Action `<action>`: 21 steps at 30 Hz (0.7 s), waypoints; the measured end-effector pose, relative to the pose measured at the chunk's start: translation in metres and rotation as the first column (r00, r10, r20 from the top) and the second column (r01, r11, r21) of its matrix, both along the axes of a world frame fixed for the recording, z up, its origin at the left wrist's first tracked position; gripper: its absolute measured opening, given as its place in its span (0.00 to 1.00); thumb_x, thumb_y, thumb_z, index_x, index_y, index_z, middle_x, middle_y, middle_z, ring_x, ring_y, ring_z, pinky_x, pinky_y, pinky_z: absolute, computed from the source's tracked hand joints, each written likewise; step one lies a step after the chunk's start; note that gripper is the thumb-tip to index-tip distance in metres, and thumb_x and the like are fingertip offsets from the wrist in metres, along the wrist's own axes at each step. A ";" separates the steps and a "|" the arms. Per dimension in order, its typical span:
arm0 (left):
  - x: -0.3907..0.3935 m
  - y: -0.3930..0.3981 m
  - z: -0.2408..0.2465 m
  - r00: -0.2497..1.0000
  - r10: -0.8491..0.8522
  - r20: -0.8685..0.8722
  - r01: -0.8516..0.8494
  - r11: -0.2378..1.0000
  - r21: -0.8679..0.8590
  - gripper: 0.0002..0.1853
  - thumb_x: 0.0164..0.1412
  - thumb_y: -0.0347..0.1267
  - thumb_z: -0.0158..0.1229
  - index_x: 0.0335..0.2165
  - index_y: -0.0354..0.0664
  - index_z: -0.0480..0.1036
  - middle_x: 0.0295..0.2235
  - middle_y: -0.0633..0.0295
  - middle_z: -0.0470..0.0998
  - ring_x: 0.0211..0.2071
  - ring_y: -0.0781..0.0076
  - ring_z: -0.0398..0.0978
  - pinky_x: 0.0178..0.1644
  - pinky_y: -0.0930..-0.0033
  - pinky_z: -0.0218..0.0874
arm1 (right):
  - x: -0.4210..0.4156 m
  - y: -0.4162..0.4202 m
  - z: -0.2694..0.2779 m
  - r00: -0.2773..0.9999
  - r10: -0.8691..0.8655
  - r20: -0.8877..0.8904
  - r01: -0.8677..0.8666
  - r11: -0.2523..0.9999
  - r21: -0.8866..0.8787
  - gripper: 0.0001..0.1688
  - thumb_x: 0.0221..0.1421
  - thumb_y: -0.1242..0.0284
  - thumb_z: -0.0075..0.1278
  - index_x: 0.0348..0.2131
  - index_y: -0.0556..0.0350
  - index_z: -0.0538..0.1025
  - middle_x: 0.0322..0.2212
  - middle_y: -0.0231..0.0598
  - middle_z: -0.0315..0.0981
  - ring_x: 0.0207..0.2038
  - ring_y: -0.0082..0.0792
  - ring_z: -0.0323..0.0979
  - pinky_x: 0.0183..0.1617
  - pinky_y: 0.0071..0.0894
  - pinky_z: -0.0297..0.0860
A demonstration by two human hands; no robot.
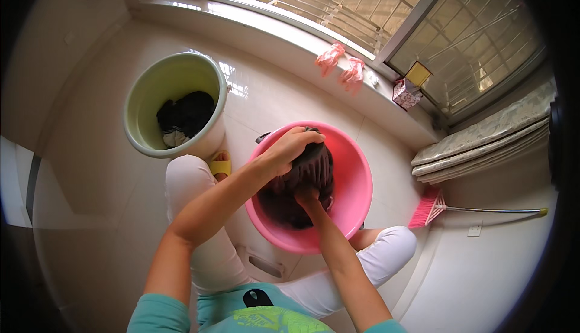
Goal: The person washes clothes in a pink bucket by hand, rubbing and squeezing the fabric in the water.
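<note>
A pink plastic basin [355, 183] stands on the floor between my bent legs, with a wet-looking dark garment [312, 163] inside. My left hand [294, 147] grips the upper part of the garment near the basin's far side, lifting it. Lower down, my right hand [309, 194] grasps the same cloth, its fingertips hidden among the folds. Long creases run through the fabric between the two hands. The rest of the garment lies bunched in the bottleft of the basin.
Left of the basin, a pale green tub [176, 61] holds dark clothes [188, 113] and a light piece. Pink plastic bags [351, 72] and a tissue box [407, 93] rest on the window ledge. Folded mats [485, 140] and a pink broom [427, 208] are at right.
</note>
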State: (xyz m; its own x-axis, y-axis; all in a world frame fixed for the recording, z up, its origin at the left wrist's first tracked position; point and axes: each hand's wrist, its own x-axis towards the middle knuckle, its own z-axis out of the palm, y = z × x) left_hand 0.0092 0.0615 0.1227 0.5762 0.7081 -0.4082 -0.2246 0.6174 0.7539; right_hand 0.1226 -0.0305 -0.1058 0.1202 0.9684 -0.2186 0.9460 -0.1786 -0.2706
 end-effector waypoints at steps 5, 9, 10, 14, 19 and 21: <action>-0.004 0.010 -0.016 0.805 -0.060 -0.590 0.448 0.713 0.540 0.12 0.45 0.35 0.50 0.20 0.34 0.67 0.17 0.59 0.70 0.22 0.65 0.70 0.29 0.70 0.62 | 0.031 -0.011 0.015 0.823 0.568 0.021 -0.551 0.805 -0.220 0.16 0.44 0.69 0.38 0.30 0.59 0.72 0.30 0.51 0.68 0.35 0.39 0.68 0.31 0.35 0.66; -0.008 -0.005 -0.049 0.556 0.133 -0.820 0.742 0.365 0.562 0.16 0.41 0.34 0.53 0.28 0.33 0.65 0.26 0.47 0.70 0.32 0.52 0.67 0.39 0.61 0.58 | 0.039 0.002 0.129 0.899 -0.017 -0.438 -0.197 0.877 -0.439 0.08 0.41 0.76 0.47 0.16 0.62 0.66 0.15 0.40 0.66 0.17 0.28 0.68 0.23 0.26 0.67; -0.007 -0.013 -0.052 0.515 0.235 -0.824 0.760 0.319 0.566 0.18 0.40 0.35 0.55 0.29 0.34 0.64 0.27 0.47 0.69 0.33 0.53 0.67 0.40 0.62 0.57 | 0.052 0.001 0.136 0.838 -0.154 -0.524 -0.125 0.880 -0.459 0.08 0.42 0.76 0.47 0.16 0.61 0.65 0.15 0.36 0.65 0.18 0.26 0.67 0.22 0.24 0.66; -0.013 -0.014 -0.040 0.446 0.030 -0.894 0.865 0.243 0.440 0.21 0.38 0.38 0.57 0.30 0.36 0.64 0.28 0.50 0.69 0.34 0.54 0.66 0.39 0.62 0.57 | 0.062 -0.003 0.169 0.518 -0.296 -0.803 -0.033 0.931 -0.364 0.10 0.46 0.73 0.45 0.16 0.54 0.65 0.14 0.26 0.62 0.16 0.18 0.62 0.19 0.15 0.59; 0.001 -0.038 -0.042 0.719 0.027 -0.695 0.659 0.292 0.693 0.18 0.40 0.39 0.55 0.27 0.36 0.65 0.26 0.50 0.69 0.31 0.54 0.68 0.35 0.59 0.58 | 0.050 -0.002 0.213 0.140 -0.240 -0.961 0.093 0.969 -0.228 0.10 0.49 0.70 0.44 0.18 0.51 0.64 0.14 0.23 0.60 0.17 0.13 0.58 0.19 0.12 0.57; 0.002 -0.034 -0.040 0.780 0.121 -0.614 0.563 0.293 0.772 0.10 0.41 0.30 0.52 0.25 0.35 0.66 0.22 0.49 0.69 0.28 0.53 0.68 0.32 0.60 0.59 | 0.050 0.000 0.222 -0.011 -0.192 -0.981 0.218 0.957 -0.190 0.11 0.49 0.69 0.44 0.17 0.50 0.64 0.13 0.22 0.58 0.15 0.11 0.55 0.18 0.09 0.54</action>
